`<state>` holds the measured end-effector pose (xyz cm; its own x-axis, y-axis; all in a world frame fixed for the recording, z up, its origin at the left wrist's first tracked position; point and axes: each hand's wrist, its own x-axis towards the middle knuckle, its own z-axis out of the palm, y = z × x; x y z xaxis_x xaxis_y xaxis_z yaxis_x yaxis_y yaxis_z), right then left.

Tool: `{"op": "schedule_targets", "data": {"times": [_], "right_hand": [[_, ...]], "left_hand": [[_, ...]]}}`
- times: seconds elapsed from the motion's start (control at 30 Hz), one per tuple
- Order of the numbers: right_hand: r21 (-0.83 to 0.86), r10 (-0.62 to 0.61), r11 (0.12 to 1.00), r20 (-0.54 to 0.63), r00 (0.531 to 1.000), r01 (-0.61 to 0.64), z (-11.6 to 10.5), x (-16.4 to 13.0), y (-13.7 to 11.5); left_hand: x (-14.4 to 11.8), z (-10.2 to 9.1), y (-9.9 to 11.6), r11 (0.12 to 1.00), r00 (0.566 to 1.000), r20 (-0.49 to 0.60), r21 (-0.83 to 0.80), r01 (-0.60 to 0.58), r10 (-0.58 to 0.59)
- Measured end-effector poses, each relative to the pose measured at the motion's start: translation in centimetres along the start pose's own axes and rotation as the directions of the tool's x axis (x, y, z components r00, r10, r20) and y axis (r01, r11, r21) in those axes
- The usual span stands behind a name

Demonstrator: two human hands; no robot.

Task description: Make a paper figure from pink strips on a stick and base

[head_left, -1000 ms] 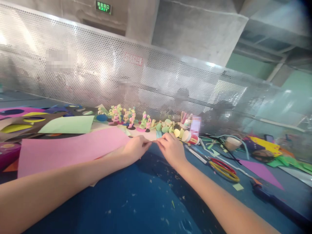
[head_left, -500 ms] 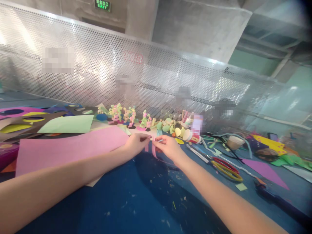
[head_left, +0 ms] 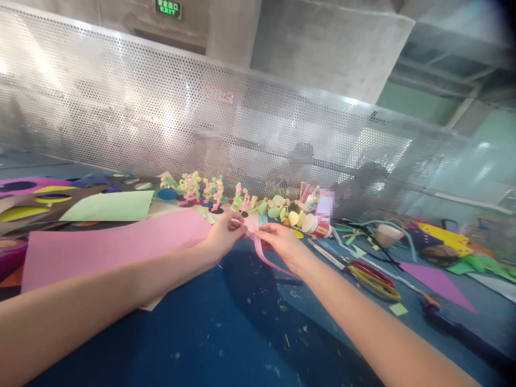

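A narrow pink paper strip runs from between my fingertips, curling down and right beneath my right wrist. My right hand pinches it between thumb and fingers. Close by on the left, my left hand is closed in a pinch at the same end of the strip; the fingers partly hide what lies between them. A large pink sheet lies under and beside my left forearm. Just beyond the hands stand small pink and green curled-paper figures.
On the right lie a white-handled cutter, scissors with red and yellow handles, a tipped-over red and white bottle and a dark glue-gun-like tool. A pale green sheet lies left. A perforated metal screen stands behind.
My left hand has shifted slightly, its fingers now raised more over the pinch. More of the pink strip shows, looping out below my right hand.
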<state>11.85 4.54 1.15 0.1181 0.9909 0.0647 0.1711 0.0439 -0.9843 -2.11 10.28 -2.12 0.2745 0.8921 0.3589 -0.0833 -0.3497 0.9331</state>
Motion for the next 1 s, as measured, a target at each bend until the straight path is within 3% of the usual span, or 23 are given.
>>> {"op": "schedule_targets", "data": {"times": [0.33,0.67,1.0], "right_hand": [[-0.037,-0.012,0.999,-0.067,0.998,0.009,-0.1,-0.4,-0.5],[0.111,0.114,0.987,0.022,0.993,-0.115,0.6,-0.6,-0.3],[0.273,0.158,0.95,-0.008,0.987,-0.15,1.8,-0.9,0.1]], "left_hand": [[-0.1,-0.1,0.7,0.999,0.999,-0.03,-0.036,-0.022,0.021],[0.4,-0.5,0.1,0.999,0.993,-0.115,-0.031,0.012,-0.015],[-0.9,0.8,1.8,0.942,0.993,-0.019,-0.319,0.106,-0.118]]}}
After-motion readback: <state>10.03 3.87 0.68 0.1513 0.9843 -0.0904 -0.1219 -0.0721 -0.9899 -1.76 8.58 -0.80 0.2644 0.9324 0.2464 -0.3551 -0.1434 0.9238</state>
